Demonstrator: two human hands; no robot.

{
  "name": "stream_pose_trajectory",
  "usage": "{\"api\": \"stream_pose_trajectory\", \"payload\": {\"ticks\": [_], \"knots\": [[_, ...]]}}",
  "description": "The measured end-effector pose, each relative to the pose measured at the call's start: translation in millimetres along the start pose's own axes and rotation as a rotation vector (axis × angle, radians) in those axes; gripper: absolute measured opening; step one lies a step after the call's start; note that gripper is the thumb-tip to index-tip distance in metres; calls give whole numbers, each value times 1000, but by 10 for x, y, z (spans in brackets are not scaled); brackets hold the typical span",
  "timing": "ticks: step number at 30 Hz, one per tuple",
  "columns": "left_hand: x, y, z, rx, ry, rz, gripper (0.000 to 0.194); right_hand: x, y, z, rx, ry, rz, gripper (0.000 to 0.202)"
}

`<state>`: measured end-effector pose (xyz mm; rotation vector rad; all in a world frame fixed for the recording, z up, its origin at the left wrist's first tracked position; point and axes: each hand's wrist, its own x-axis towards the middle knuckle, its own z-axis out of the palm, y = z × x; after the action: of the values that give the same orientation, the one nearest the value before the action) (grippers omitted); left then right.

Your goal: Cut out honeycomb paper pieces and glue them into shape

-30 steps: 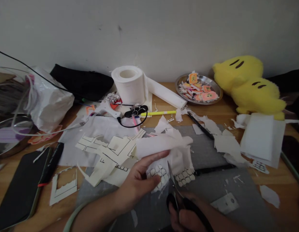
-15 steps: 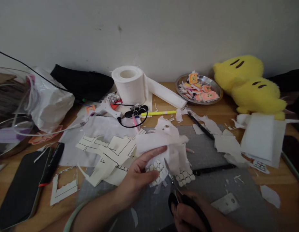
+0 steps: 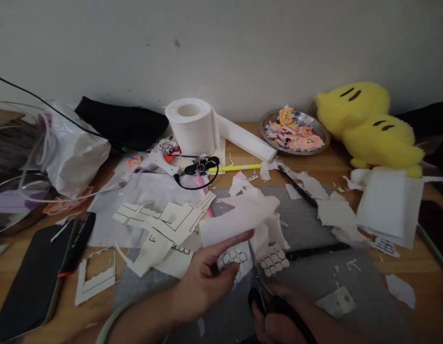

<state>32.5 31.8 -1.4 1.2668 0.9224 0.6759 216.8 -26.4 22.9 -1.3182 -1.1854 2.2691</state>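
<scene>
Pinched between the thumb and stretched index finger of my left hand (image 3: 198, 282) is a thin white sheet of paper (image 3: 239, 215), its upper part folded over. Black-outlined circles show on the piece near my thumb. A second circle-patterned piece (image 3: 275, 261) hangs to the right, past a gap in the paper. My right hand (image 3: 279, 327) is closed around the black handles of a pair of scissors (image 3: 296, 313). Their blades point up into that gap; the tips are partly hidden by the paper.
A grey mat (image 3: 300, 296) lies beneath, strewn with paper scraps. Cut cream paper (image 3: 171, 224) is at left, beside a phone (image 3: 28, 282) and black marker (image 3: 78, 243). Behind stand a white roll (image 3: 191, 129), a metal bowl of orange cutouts (image 3: 325, 143) and yellow plush toys (image 3: 382, 143).
The paper in my left hand has tilted and shifted lower, uncovering more of a pink stick behind it. My index finger reaches slightly farther right. The scissors have moved slightly down.
</scene>
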Motion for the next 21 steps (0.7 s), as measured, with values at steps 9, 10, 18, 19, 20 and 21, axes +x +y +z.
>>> {"api": "stream_pose_trajectory", "payload": {"ticks": [9,10,18,19,20,21], "knots": [[-8,-20,-12,11,-27,50,47,24,34,42,-55,57,21,70],[-1,-27,-16,-9,-15,50,47,40,69,55,-57,74,27,70],[34,-114,-33,-242,-47,28,44,69,75,112,71,135,73,65],[35,-122,-34,-260,-58,13,43,57,35,107,64,127,90,64],[38,-127,-34,-278,-70,-6,43,46,-2,100,50,134,91,62],[41,-128,-34,-297,-83,-25,42,37,-32,93,36,137,87,58]]}}
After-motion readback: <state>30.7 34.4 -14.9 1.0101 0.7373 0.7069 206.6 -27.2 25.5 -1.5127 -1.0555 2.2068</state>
